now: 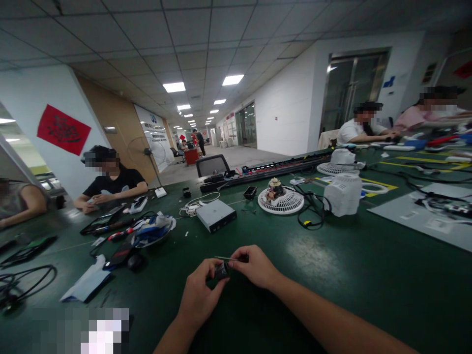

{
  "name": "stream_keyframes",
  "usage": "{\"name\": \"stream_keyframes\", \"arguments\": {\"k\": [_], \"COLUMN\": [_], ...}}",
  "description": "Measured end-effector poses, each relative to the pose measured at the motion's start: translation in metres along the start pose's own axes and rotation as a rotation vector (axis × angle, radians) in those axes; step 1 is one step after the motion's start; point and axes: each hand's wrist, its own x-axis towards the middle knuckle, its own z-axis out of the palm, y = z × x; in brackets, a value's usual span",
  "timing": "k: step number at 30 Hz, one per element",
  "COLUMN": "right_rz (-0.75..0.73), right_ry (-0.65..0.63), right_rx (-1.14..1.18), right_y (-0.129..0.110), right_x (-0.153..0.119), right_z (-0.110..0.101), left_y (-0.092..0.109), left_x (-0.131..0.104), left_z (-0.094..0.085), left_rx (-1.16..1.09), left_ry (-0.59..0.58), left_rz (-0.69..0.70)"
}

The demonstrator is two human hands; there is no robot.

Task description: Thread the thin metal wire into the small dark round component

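Being held up above a green table (354, 275), a small dark part (221, 271) is being pinched between the thumb and fingers of the left hand (201, 292), low in the middle of the view. A thin metal rod (225, 258) is being pinched between the thumb and fingertips of the right hand (256, 265), its far end being pointed leftward past the top of the part; whether the two are touching is not being shown clearly. To judge by this pose, the part is being worked on closely with the rod; a steady left grip and careful placing of the rod's tip are probably being called for by the next move.

Beyond the hands, one silver-grey box (216, 215) is being seen ahead, with one small black tray (250, 192) to its right. Two white grilles are being counted: a nearer grille (297, 204), topped by one bare mechanism (275, 191), and a farther grille (324, 169). Two white covers are also being counted: a nearer cover (342, 194), beside one bundle of black cable (311, 219), and a farther cover (342, 156), at the farther grille. Four seated co-workers (118, 183) are being seen nearby, two on each side.
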Motion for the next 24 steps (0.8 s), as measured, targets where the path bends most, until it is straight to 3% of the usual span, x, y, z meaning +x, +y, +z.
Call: {"name": "stream_keyframes", "arguments": {"k": [12, 20, 24], "right_rz": [0.019, 0.014, 0.018], "right_ry": [-0.011, -0.113, -0.091], "right_rx": [0.112, 0.197, 0.174], "right_y": [0.0008, 0.0009, 0.0004], "right_x": [0.0006, 0.0015, -0.0016], "right_z": [0.0052, -0.0004, 0.0039], "left_y": [0.0005, 0.0049, 0.0056], "left_x": [0.0002, 0.0005, -0.0004], "left_z": [-0.0011, -0.0007, -0.0013], "left_rx": [-0.025, -0.045, -0.013], "left_ry": [0.037, -0.017, -0.032], "left_rz": [0.054, 0.034, 0.039]}}
